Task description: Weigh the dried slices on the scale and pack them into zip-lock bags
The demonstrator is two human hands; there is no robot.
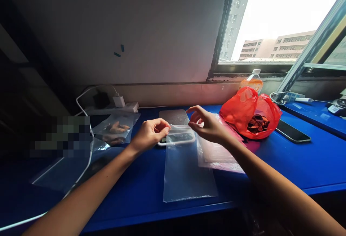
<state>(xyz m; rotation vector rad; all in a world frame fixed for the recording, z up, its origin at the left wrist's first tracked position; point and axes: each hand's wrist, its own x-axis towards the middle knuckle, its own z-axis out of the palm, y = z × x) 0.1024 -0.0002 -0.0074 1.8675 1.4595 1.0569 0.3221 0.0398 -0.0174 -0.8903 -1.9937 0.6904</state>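
Observation:
My left hand [151,131] pinches the upper left corner of a clear plastic zip bag [189,174] between thumb and fingertips. The bag hangs flat, its lower edge near the front of the blue table. By its upper right corner is my right hand [207,124], the thumb and forefinger curved and spread apart; the thumb is close to the bag's edge, and whether it touches is unclear. Behind the bag sits a kitchen scale [173,116] with a silver top, partly covered by it. A stack of clear bags [221,156] lies under my right forearm.
A red plastic bag [238,110] with dark dried pieces stands at right, beside a phone [293,131] and an orange drink bottle [252,81]. At left are a bag of brown pieces [116,128], a white cable [90,156] and a power strip [129,107] on the blue table [129,207].

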